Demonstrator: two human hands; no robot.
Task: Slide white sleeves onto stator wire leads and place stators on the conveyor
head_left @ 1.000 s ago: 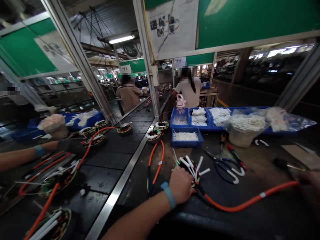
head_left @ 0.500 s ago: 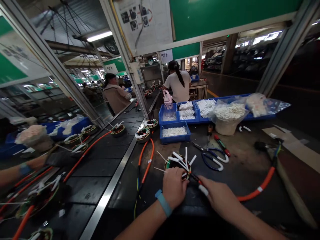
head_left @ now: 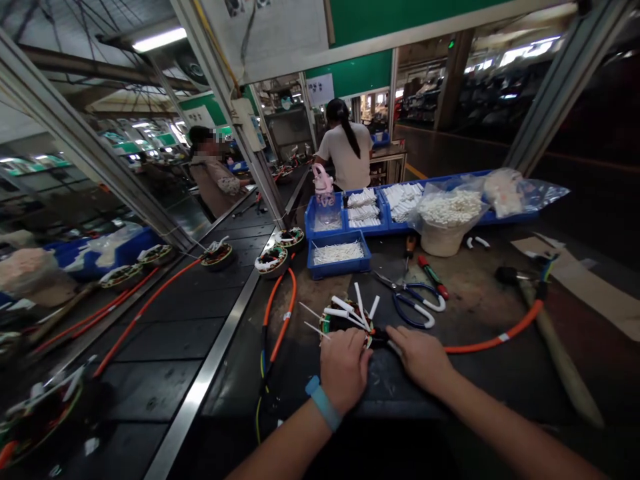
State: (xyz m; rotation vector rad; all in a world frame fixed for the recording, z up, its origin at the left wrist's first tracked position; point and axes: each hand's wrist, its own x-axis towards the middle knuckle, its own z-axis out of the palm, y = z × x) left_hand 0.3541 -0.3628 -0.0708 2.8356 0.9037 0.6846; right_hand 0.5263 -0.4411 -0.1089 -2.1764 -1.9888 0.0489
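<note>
A round wound part [head_left: 327, 325] with several white sleeves [head_left: 359, 303] sticking up lies on the dark bench in front of me. My left hand [head_left: 344, 367] grips its near edge, fingers curled over the rim. Just right of it, my right hand [head_left: 419, 355] is closed around the dark cable [head_left: 381, 335] that leaves the part. An orange cable [head_left: 483, 348] runs off to the right beyond that hand. Scissors [head_left: 417, 303] with blue handles, a red-green pen [head_left: 433, 277] and a screwdriver [head_left: 410, 250] lie behind my right hand.
A small blue tray [head_left: 340, 268] of thin white sticks stands behind, before blue bins [head_left: 367, 229] and a bag [head_left: 447, 230] of white pieces. A hammer [head_left: 560, 353] lies right. Left, a conveyor [head_left: 165, 333] carries wound parts. Two people sit farther back.
My right hand has moved up and left along the cable, closer to the wound part, and the white sleeve beside it no longer shows. The co-worker's gloved hand at left is gone.
</note>
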